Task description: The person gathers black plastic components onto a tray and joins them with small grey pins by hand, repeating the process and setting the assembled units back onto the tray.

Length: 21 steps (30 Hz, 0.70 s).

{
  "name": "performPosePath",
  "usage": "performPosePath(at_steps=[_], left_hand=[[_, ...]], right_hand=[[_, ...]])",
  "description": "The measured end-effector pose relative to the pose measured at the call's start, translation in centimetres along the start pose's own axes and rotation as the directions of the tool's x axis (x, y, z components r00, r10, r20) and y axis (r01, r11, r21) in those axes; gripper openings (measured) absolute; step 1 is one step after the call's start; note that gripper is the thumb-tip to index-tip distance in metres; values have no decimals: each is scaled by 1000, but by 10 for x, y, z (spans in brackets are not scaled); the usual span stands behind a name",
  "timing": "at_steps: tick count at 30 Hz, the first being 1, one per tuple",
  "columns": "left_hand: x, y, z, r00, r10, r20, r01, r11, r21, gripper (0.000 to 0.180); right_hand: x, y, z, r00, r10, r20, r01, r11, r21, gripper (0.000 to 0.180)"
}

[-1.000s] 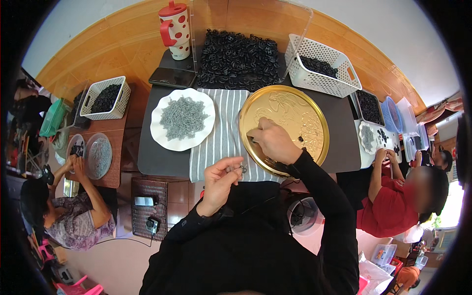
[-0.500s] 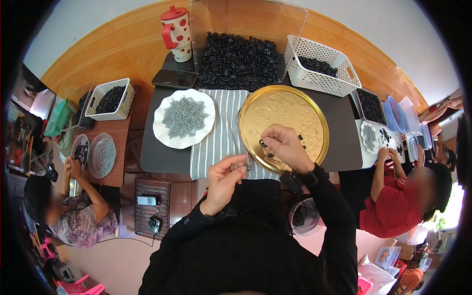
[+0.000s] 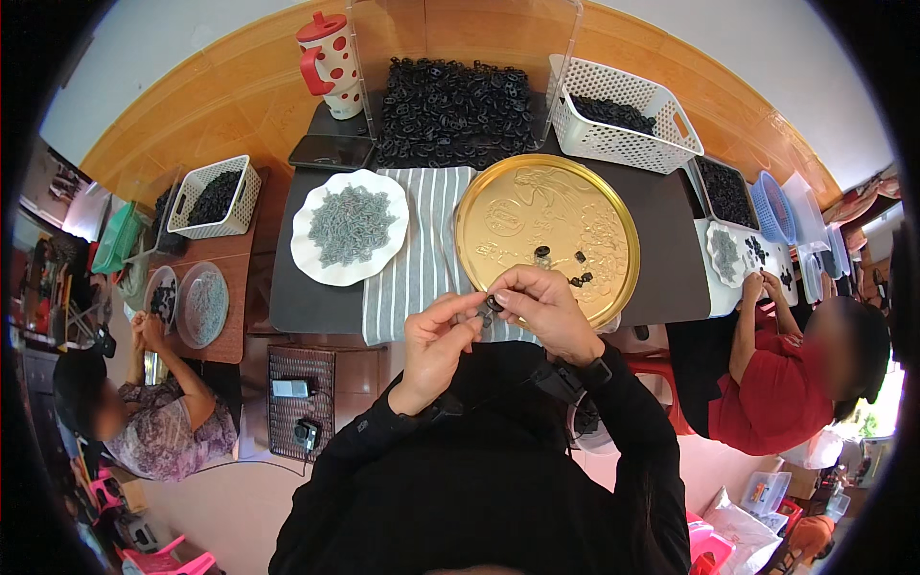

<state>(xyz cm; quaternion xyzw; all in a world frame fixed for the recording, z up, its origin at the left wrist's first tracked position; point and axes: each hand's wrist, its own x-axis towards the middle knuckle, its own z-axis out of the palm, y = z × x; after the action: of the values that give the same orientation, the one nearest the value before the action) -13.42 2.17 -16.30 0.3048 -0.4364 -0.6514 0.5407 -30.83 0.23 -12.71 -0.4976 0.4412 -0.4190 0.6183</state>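
Note:
My left hand and my right hand meet over the near edge of the table, fingertips pinched together on a small black part. Just beyond them lies a round gold tray with a few small black pieces near its front. A white plate heaped with small grey metal pieces sits to the left on a striped cloth. A big pile of black plastic parts fills the back of the table.
A white basket of black parts stands at the back right, a red dotted jug at the back left, a dark phone beside it. One person sits at a side table on the left, another in red on the right.
My right hand came back from the gold tray toward me and joined my left hand; both now pinch a small black part together.

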Motion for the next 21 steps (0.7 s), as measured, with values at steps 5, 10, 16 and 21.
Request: performPosePath(at_steps=[5, 10, 16, 21], left_hand=[[-1, -1, 2, 1000, 2, -15, -2, 1000, -12, 30], [-3, -2, 5, 1000, 13, -27, -13, 1000, -9, 29], [-5, -5, 10, 999, 41, -29, -41, 999, 7, 27], [-5, -7, 9, 999, 36, -41, -37, 999, -27, 27]], right_hand=[[-2, 4, 0, 1000, -15, 4, 15, 1000, -1, 9], [-4, 8, 2, 996, -93, -11, 92, 994, -54, 6], [-9, 9, 7, 985, -171, -33, 166, 980, -105, 3], [-11, 12, 7, 982, -188, -36, 185, 981, -64, 3]])
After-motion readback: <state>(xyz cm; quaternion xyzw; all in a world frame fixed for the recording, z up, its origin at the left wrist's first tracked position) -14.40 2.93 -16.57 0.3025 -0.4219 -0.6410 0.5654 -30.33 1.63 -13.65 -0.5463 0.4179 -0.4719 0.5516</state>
